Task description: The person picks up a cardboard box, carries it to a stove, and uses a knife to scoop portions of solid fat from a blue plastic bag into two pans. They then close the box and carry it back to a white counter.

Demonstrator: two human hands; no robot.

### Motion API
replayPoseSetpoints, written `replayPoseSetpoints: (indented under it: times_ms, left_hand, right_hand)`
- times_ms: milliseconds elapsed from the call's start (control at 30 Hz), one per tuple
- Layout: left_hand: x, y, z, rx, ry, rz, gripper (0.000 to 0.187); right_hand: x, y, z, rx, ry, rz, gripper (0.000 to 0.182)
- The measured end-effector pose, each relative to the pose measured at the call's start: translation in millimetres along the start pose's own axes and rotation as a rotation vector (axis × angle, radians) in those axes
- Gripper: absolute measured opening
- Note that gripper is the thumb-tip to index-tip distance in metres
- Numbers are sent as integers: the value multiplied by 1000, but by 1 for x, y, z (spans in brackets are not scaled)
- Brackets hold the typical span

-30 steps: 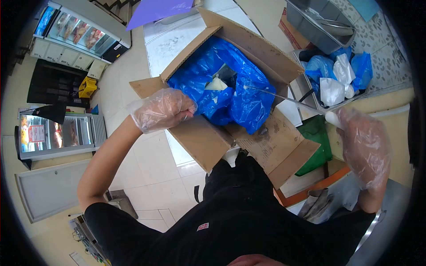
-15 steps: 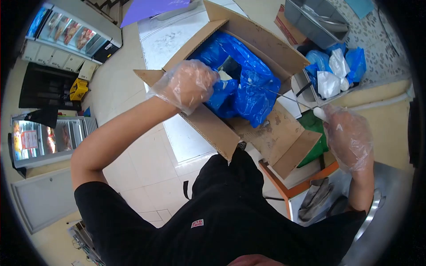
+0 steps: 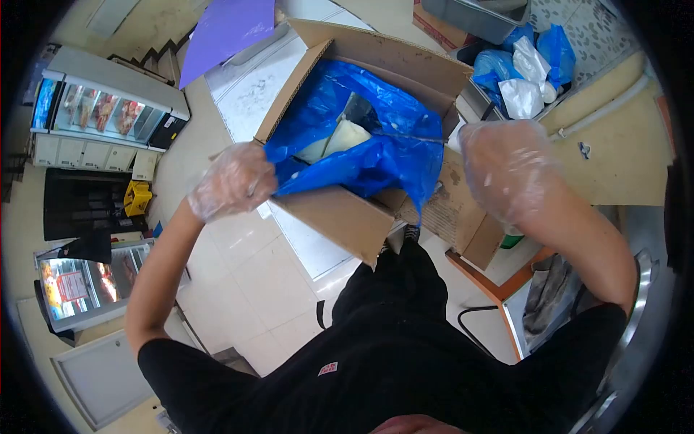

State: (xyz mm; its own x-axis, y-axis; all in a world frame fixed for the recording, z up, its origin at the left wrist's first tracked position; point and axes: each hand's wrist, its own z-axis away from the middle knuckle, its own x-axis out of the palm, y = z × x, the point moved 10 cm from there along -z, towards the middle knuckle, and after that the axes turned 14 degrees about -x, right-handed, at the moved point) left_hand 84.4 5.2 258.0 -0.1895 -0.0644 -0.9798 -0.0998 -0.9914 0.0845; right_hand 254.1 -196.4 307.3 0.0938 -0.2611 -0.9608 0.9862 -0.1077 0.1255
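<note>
An open cardboard box (image 3: 332, 220) lined with a blue plastic bag (image 3: 405, 155) stands in front of me. Inside the bag lie pale, whitish pieces (image 3: 345, 137). Gloved in clear plastic, my left hand (image 3: 238, 181) is closed on the bag's edge at the box's left side. My right hand (image 3: 506, 166), also in a clear glove, is closed around the handle end of a long thin metal tool (image 3: 416, 137). The tool's shaft reaches left over the bag, with its far end near the pale pieces.
Blue and white bags (image 3: 524, 79) sit in a container at the upper right, beside a grey tub (image 3: 477, 20). A purple sheet (image 3: 228, 36) is at the upper left. Lit display fridges (image 3: 105, 108) stand at the left. An orange-edged table (image 3: 477, 278) is at lower right.
My left hand has moved left and down, pulling the bag's edge outward and showing more of the pale pieces. My right hand has moved left with the tool. The camera view has shifted.
</note>
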Motion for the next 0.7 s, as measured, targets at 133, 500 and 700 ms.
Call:
replayPoseSetpoints:
  times_ms: [133, 500, 700]
  left_hand:
    - [1, 0, 28, 44, 123, -25, 16]
    - [-22, 6, 32, -383, 257, 249, 22]
    - [-17, 10, 35, -258, 321, 268, 12]
  right_hand:
    - [22, -2, -2, 60, -287, 101, 10]
    - [-93, 6, 42, -36, 60, 362, 27]
    - [-76, -18, -3, -116, -150, 192, 21]
